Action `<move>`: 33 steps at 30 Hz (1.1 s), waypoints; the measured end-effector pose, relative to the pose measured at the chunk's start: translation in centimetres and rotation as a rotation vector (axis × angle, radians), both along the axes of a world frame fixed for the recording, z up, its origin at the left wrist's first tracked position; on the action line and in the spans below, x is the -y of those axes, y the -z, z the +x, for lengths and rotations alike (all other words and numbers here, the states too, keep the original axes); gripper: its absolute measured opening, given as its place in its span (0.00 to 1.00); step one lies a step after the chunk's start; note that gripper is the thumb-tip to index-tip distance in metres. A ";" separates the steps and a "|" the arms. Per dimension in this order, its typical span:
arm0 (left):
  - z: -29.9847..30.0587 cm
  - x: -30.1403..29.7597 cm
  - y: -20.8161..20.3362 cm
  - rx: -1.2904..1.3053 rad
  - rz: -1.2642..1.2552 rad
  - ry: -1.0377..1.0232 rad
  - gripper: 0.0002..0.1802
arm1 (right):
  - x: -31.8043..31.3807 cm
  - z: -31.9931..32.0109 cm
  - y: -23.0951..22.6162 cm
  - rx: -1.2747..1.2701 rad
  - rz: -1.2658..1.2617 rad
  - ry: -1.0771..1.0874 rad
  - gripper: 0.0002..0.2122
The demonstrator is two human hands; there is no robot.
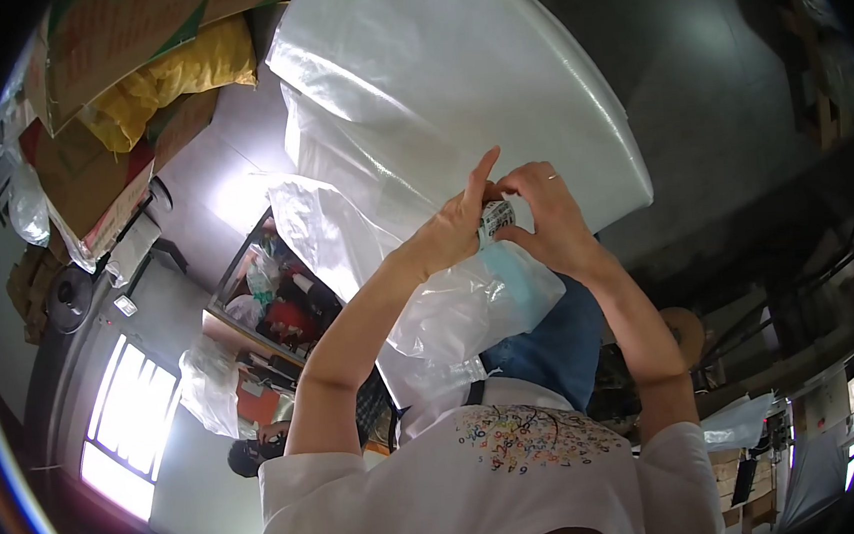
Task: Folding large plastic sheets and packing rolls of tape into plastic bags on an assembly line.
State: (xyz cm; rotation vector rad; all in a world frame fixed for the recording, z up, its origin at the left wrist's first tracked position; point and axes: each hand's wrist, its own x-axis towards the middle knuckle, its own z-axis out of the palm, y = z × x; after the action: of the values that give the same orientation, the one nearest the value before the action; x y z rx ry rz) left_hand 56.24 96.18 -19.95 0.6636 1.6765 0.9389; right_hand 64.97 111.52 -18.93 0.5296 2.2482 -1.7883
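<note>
Both hands meet above the white sheeting, at the top of a clear plastic bag (451, 310) with a pale blue band or content on its right side. A small white label (497, 221) with black print shows between them at the bag's upper end. My left hand (454, 227) pinches the label's left edge, its index finger pointing up. My right hand (552, 225) curls round from the other side, thumb against the label's lower right and fingertips meeting the left hand's. The bag hangs below against my blue trousers (554, 352). Whether the label is stuck to the bag cannot be made out.
White plastic sheeting (434, 96) lies over a broad surface in front of me. Left of it is an open bin (284, 298) with bags and red items. Cardboard boxes (89, 183) and a yellow sack (177, 81) stand at far left. A person's dark hair (246, 457) shows at lower left.
</note>
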 end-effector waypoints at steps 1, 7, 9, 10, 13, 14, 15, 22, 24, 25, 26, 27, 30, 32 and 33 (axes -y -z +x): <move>0.0 0.1 -0.1 -0.001 -0.001 -0.002 0.54 | 0.0 0.0 0.1 -0.001 -0.001 -0.002 0.13; -0.5 -0.3 -0.8 0.096 -0.141 0.051 0.52 | -0.8 0.4 0.4 -0.062 -0.017 -0.241 0.13; -0.7 -0.4 -1.2 0.148 -0.136 0.061 0.51 | -0.8 0.5 0.5 -0.033 -0.083 -0.197 0.12; -0.6 -0.4 -1.2 0.147 -0.136 0.060 0.51 | -0.7 0.4 0.4 -0.033 -0.084 -0.198 0.12; -0.2 -0.3 -1.7 0.119 -0.131 0.051 0.50 | -0.5 0.2 0.2 -0.013 -0.142 -0.147 0.10; -0.2 -0.4 -2.0 0.152 -0.153 0.066 0.50 | -0.6 0.3 0.1 -0.024 -0.140 -0.229 0.10; -0.2 -0.5 -2.1 0.186 -0.174 0.080 0.50 | -0.7 0.4 0.1 -0.034 -0.137 -0.310 0.10; 0.2 -0.2 -1.1 0.286 -0.109 0.065 0.47 | -0.5 1.0 0.5 -0.041 -0.099 -0.292 0.09; 0.7 0.3 -0.4 0.318 -0.067 -0.161 0.38 | -0.6 0.7 0.2 -0.108 -0.010 -0.205 0.09; 0.8 0.6 0.1 0.314 -0.070 -0.164 0.38 | -1.1 0.5 -0.1 -0.112 -0.013 -0.207 0.09; 0.9 1.1 0.7 -0.005 -0.107 -0.016 0.28 | -2.1 0.0 -0.5 -0.156 0.085 -0.162 0.09; 1.0 1.4 1.0 -0.322 -0.144 0.133 0.19 | -2.8 -0.4 -0.9 -0.199 0.184 -0.116 0.09; 1.2 2.0 1.3 -0.812 0.063 0.530 0.09 | -4.0 -1.7 -0.4 0.030 -0.221 0.296 0.08; 3.3 3.4 1.6 -0.459 -0.037 0.643 0.12 | -1.7 -3.0 2.6 0.118 -0.265 0.338 0.07; 4.3 3.4 1.7 -0.099 -0.118 0.738 0.15 | -0.5 -3.5 4.3 0.209 -0.293 0.384 0.07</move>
State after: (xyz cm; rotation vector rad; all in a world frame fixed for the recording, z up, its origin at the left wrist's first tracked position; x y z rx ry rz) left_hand 60.53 92.76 -21.66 1.1515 1.3840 0.2799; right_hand 61.48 112.00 -23.21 1.0856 1.7923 -2.0758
